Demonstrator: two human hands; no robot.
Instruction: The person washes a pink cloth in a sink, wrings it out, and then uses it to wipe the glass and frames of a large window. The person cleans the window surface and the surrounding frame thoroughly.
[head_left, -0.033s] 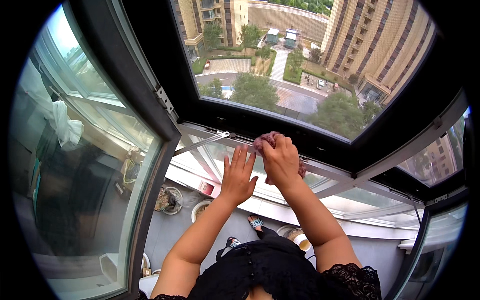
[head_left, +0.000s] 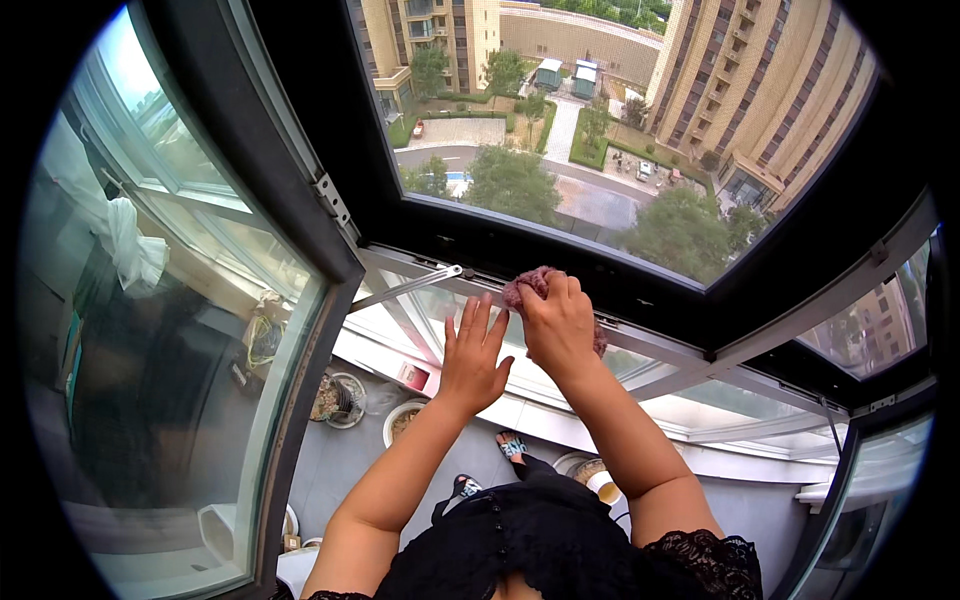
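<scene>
Right hand [head_left: 560, 325] grips a pink cloth [head_left: 522, 288] on the window frame [head_left: 640, 290]; left hand [head_left: 472, 355] lies open, empty.

This is a high-floor flat, at its balcony window. The dark window frame [head_left: 300, 215] stands open over a residential courtyard [head_left: 470, 130] with trees and apartment blocks [head_left: 760, 90] far below. Beneath the frame, potted plants [head_left: 340, 400] and laundry [head_left: 130, 245] show a home.
</scene>
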